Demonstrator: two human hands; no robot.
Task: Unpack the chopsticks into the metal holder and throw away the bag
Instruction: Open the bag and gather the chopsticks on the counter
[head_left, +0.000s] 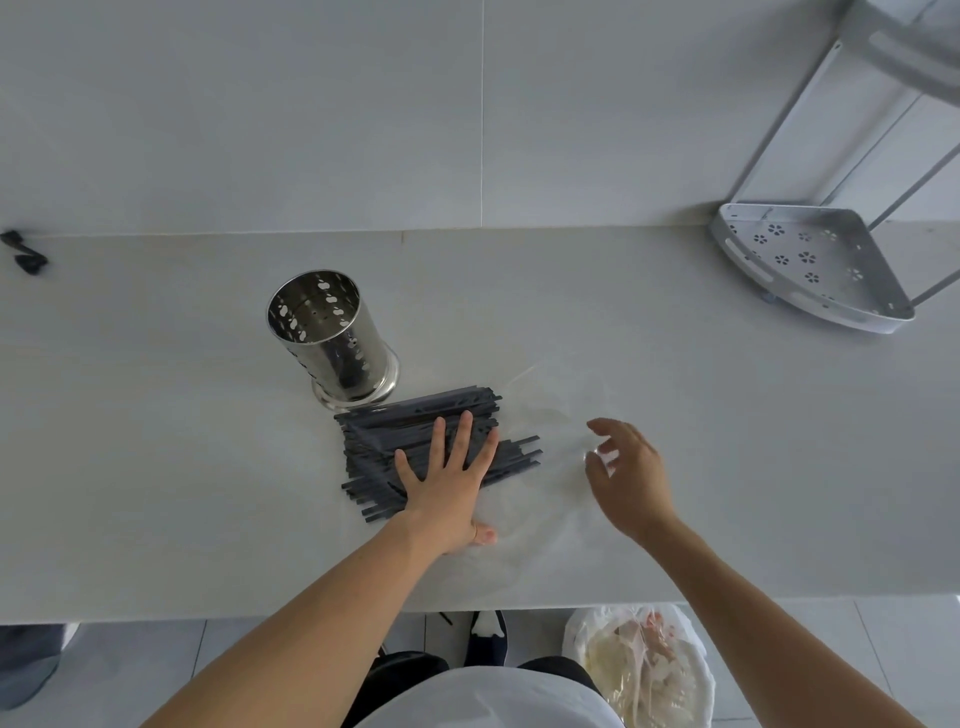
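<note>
Pale counter (156, 467) runs wall to wall. Corner rack (810, 265) sits far right at the back, well apart from the work. On the floor below the counter edge, a bin with a white liner (639, 670). Metal holder (332, 332) stands upright, empty — base just beside the chopsticks (384, 431). Clear bag (550, 415) lies flat right of the pile. Left hand (447, 483) pressed flat on the chopsticks, fingers spread. Right hand (628, 473) hovers over the bag, fingers loosely curled, gripping nothing. Small dark object (23, 254) at far left, unclear.
</note>
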